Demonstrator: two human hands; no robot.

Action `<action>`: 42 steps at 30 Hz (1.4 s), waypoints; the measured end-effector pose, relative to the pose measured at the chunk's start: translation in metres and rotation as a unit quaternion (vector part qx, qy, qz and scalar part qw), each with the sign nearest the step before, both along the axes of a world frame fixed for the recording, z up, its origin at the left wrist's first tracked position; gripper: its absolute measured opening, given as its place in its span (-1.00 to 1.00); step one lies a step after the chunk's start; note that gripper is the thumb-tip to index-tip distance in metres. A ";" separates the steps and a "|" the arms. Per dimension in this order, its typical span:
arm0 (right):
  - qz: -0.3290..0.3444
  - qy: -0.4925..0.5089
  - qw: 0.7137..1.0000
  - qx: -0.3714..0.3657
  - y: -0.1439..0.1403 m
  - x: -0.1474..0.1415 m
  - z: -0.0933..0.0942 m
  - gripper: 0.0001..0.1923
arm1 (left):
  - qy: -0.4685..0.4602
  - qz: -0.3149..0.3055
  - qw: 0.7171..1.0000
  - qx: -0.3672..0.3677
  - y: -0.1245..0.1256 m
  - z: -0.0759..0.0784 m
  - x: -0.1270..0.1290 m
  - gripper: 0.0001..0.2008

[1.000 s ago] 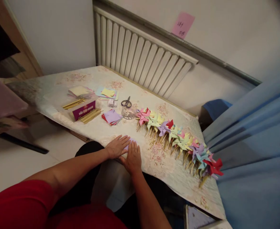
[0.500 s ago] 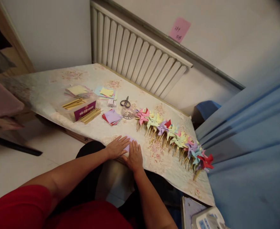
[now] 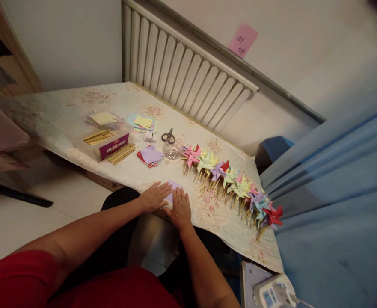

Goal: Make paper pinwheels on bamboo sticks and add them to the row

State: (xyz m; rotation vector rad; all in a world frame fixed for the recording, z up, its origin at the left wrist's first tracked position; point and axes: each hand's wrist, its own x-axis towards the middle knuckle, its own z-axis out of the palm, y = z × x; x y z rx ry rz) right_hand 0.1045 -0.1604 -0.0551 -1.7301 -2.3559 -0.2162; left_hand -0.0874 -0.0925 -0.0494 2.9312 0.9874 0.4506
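A small lilac paper square (image 3: 173, 188) lies at the near edge of a table covered in a pale flowered cloth (image 3: 133, 171). My left hand (image 3: 154, 196) lies flat on its left part, fingers spread. Beside it my right hand (image 3: 180, 208) presses flat on the paper's right part, and the two hands touch. Most of the sheet is hidden under them. Neither hand grips anything.
A row of several coloured paper pinwheels on sticks (image 3: 231, 182) runs to the right. Behind lie a stack of purple and red papers (image 3: 150, 155), scissors (image 3: 168, 137) on a clear jar, wooden sticks (image 3: 120, 154), a purple box (image 3: 114, 146). A radiator (image 3: 188, 77) and blue curtain (image 3: 332, 192) border the table.
Both hands stay pressed on the lilac paper. Only the camera has shifted, so the table and pinwheels sit a little further left in view.
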 end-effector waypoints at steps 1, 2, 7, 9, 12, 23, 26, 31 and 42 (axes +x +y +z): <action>-0.001 -0.002 1.000 -0.001 0.000 0.000 0.000 -0.08 | -0.002 -0.004 1.000 -0.004 0.001 0.001 -0.001 -0.45; -0.001 -0.003 1.000 -0.001 0.000 -0.001 0.000 -0.08 | -0.002 -0.007 1.000 -0.008 0.002 0.001 -0.002 -0.46; 0.026 -0.003 1.000 -0.010 0.000 0.001 0.004 -0.10 | 0.009 -0.012 1.000 -0.027 0.010 0.004 -0.005 -0.51; 0.035 -0.002 0.999 -0.017 0.001 0.002 0.005 -0.14 | 0.007 -0.009 0.999 -0.034 0.014 0.004 -0.005 -0.52; 0.046 -0.004 0.999 -0.025 0.002 0.003 0.007 -0.17 | 0.003 -0.008 0.999 -0.039 0.023 0.003 -0.006 -0.53; 0.070 -0.006 0.997 -0.025 0.005 0.005 0.004 -0.13 | -0.015 -0.009 1.000 -0.023 0.044 -0.003 -0.006 -0.54; 0.076 -0.002 0.997 -0.025 0.007 0.004 0.002 -0.10 | -0.013 -0.007 1.000 -0.022 0.042 -0.001 -0.005 -0.54; 0.079 0.001 0.996 -0.029 0.012 -0.002 0.001 -0.07 | -0.013 -0.004 1.000 -0.019 0.039 0.002 -0.004 -0.56; 0.045 0.015 0.998 -0.040 0.019 -0.023 0.002 0.01 | -0.028 0.005 1.000 0.008 0.041 -0.005 -0.002 -0.59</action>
